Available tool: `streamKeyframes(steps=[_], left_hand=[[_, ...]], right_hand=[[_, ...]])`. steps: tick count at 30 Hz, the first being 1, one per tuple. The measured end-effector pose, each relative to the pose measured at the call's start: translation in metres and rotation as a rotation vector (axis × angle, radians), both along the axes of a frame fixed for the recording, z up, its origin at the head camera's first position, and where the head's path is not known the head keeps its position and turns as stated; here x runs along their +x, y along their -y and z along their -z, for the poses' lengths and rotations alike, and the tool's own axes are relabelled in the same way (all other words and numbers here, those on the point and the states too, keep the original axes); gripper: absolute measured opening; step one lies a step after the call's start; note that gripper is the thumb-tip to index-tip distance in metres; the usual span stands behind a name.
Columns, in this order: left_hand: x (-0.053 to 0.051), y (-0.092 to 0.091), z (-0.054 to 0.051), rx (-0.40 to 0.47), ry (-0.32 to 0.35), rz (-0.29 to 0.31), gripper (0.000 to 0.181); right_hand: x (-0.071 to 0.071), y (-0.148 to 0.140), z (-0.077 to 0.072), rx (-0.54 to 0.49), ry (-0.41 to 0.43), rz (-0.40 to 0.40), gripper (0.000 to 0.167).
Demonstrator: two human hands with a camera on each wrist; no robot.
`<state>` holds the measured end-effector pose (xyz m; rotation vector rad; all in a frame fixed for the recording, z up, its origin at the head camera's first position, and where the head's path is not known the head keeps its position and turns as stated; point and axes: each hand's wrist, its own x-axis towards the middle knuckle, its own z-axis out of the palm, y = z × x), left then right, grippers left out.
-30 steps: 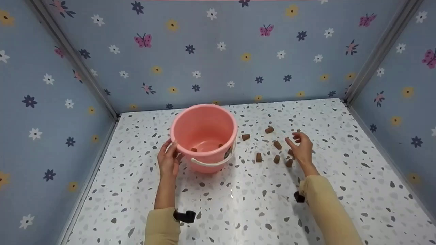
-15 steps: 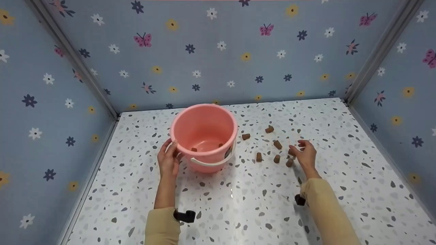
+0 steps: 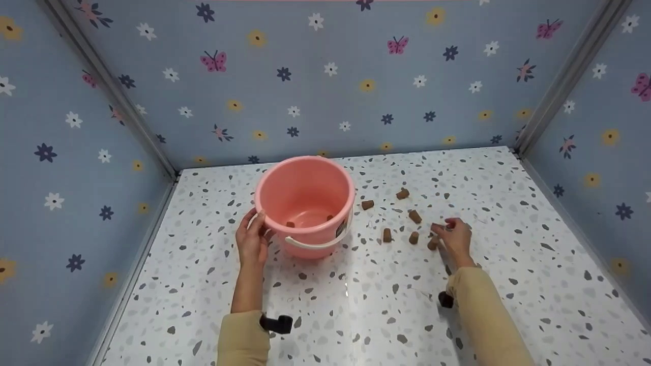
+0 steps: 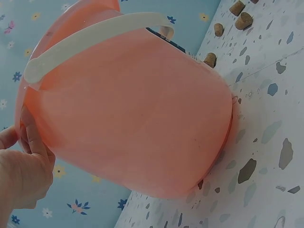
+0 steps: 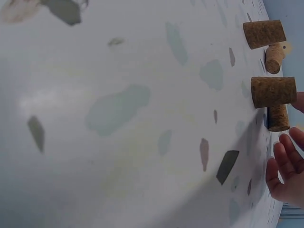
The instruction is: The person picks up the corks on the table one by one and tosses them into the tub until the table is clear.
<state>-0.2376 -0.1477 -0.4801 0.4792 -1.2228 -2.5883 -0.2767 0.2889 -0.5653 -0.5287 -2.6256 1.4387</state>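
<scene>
My right hand (image 3: 457,241) has come down toward the table's front edge, its fingertips now at a cork (image 5: 279,118) that showed uncovered a second ago. My left hand (image 3: 249,245), the pink bucket (image 3: 310,237) and the scattered corks (image 3: 415,217) stay put.

That cork sits in the right half of the table (image 3: 356,325), between my right thumb and fingers, on the bucket side of my palm. It seems to lie on its side, long axis roughly along the front edge and one end toward the right edge, though my fingers cover much of it. My right hand is clearly the nearer one; my left is well away, across the bucket. Whether I have pinched the cork yet I cannot tell: the fingers curve loosely around it, and the near cork (image 3: 432,244), just beside it toward the front edge, hides part of my thumb in the wrist view.

My left hand grips the bucket's rim on its left side, thumb on top and fingers outside. Two corks (image 3: 290,224) are in the bucket. I judge the next move to be a pinch and lift, then leftward over the rim, without knocking the near cork.
</scene>
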Motion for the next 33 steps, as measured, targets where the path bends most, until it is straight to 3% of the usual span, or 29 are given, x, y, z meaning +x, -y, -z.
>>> streamKeyframes(steps=[12, 25, 30, 32, 33], left_hand=[[0.001, 0.0, -0.001, -0.024, 0.017, 0.005, 0.034], [0.0, 0.0, 0.001, -0.028, 0.006, 0.003, 0.04], [-0.016, 0.009, 0.03, -0.038, -0.063, 0.003, 0.044], [-0.029, 0.017, 0.053, -0.014, -0.106, 0.02, 0.042], [-0.029, 0.016, 0.052, -0.033, -0.084, 0.013, 0.044]], right_hand=[[-0.002, 0.0, 0.003, -0.056, 0.145, 0.031, 0.041], [-0.002, 0.004, 0.003, -0.138, 0.164, 0.059, 0.029], [-0.002, 0.003, 0.006, -0.098, 0.112, 0.065, 0.026], [-0.001, 0.003, 0.007, -0.085, 0.1, 0.072, 0.026], [-0.001, 0.003, 0.007, -0.081, 0.096, 0.075, 0.027]])
